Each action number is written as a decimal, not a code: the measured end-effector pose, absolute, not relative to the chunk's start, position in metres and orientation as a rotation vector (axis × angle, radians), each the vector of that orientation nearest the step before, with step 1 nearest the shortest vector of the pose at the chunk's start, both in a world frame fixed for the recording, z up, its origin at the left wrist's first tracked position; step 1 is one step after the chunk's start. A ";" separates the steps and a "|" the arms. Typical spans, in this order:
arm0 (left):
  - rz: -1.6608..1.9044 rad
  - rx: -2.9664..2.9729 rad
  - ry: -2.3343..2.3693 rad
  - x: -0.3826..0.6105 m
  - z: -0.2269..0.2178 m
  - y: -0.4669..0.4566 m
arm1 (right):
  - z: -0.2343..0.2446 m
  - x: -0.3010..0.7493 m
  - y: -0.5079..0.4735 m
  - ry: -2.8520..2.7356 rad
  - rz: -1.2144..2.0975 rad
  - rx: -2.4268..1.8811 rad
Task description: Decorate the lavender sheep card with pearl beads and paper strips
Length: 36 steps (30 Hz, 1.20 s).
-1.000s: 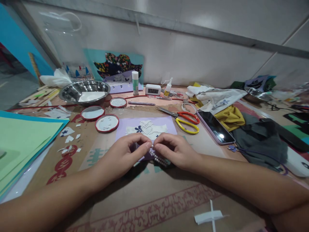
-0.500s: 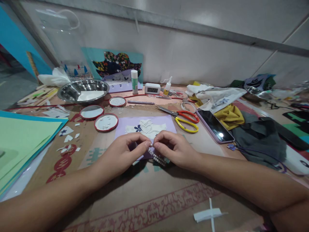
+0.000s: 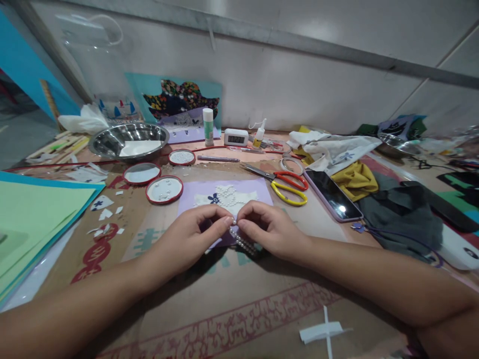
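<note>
A string of pearl beads (image 3: pixel 245 243) is pinched between my two hands at the middle of the table, its lower part hanging in a loop. My left hand (image 3: pixel 200 232) grips it with thumb and forefinger. My right hand (image 3: pixel 269 229) pinches it close beside the left fingertips. Just beyond them lies a purple sheet (image 3: pixel 187 192) with a white fabric cutout (image 3: pixel 245 198) on it, decorated with small white beads and a dark blue flower (image 3: pixel 213 198). My hands hide the sheet's near part.
Red-rimmed lids (image 3: pixel 164 190) with loose beads lie left of the sheet. Scissors (image 3: pixel 286 187) and a phone (image 3: pixel 333 194) lie to the right. A steel bowl (image 3: pixel 129 142), glue stick (image 3: pixel 208 127) and small clock (image 3: pixel 236 137) stand behind. Green paper (image 3: pixel 41 219) is at left.
Both hands keep their pinch on the pearl string in nearly the same place. The hanging beads have shifted very slightly.
</note>
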<state>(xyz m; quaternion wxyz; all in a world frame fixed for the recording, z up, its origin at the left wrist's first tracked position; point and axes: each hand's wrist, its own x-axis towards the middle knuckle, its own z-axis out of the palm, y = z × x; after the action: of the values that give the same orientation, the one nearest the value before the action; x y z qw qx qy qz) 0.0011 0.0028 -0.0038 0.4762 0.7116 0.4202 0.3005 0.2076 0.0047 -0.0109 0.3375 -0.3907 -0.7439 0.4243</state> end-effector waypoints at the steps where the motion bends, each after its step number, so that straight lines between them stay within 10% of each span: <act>1: 0.737 1.732 1.032 0.001 -0.004 0.003 | -0.011 0.208 0.005 -1.934 1.104 -1.016; 36: 0.662 1.695 1.193 0.001 -0.003 0.006 | 0.056 0.260 0.048 -2.442 0.538 -1.338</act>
<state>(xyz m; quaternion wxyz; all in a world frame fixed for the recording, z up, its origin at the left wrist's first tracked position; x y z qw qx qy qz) 0.0013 0.0060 -0.0032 0.4642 0.6901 0.4854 0.2695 0.2599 0.0484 0.0564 0.1523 -0.4662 -0.8511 0.1876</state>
